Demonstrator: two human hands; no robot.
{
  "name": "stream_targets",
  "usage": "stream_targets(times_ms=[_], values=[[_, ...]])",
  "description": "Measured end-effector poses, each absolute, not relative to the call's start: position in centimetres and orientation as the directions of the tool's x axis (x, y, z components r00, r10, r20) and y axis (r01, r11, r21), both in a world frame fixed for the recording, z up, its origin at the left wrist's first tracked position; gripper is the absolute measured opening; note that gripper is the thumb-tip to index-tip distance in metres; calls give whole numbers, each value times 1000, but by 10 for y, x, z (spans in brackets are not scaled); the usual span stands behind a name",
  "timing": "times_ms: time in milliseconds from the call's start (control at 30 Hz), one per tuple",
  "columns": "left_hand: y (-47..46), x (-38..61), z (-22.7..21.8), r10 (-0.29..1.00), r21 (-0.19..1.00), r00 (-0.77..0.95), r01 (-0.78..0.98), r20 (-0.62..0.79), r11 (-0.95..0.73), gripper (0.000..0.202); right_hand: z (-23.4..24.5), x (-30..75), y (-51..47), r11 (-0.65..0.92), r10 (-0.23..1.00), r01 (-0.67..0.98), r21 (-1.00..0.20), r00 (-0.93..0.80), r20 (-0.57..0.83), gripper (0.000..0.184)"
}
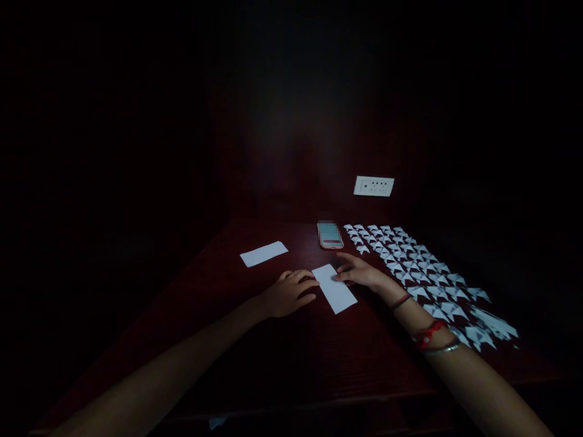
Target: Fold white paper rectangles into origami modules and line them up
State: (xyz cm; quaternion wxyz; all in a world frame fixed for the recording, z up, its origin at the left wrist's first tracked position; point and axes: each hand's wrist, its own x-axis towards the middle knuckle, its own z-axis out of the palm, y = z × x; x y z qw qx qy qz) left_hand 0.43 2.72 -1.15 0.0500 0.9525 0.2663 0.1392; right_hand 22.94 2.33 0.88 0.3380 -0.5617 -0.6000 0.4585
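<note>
A white paper strip point(336, 290) lies flat on the dark wooden table point(291, 358) between both hands. My left hand point(288, 292) rests with curled fingers at the strip's left edge, fingertips touching it. My right hand point(359, 271) lies with fingers stretched out, touching the strip's upper right edge. Red thread bands and a metal bangle point(432, 340) circle my right forearm. Neither hand lifts the paper.
A second white paper strip point(263, 253) lies at the left back. A phone point(330, 235) with a lit screen lies behind the hands. Several small folded white paper pieces point(421, 270) lie in rows at the right. A white wall socket point(373, 186) sits behind. The surroundings are dark.
</note>
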Motion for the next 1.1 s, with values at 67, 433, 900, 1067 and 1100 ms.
stream_targets(times_ms=[67,433,900,1067,1100], values=[[29,4,-11,523,161,820,498,234,-852,33,3,228,32,-10,993,364,-932,-108,-53,73],[31,4,-12,503,127,838,486,214,-865,35,-9,219,36,360,926,661,-658,-165,340,72],[28,1,-14,516,99,821,508,247,-856,34,-7,214,26,551,796,719,-424,-301,526,68],[29,1,-16,537,111,824,525,180,-844,37,-8,213,27,604,770,692,-397,-377,514,66],[29,1,-16,540,112,824,528,172,-842,37,-8,213,26,615,769,678,-403,-402,497,65]])
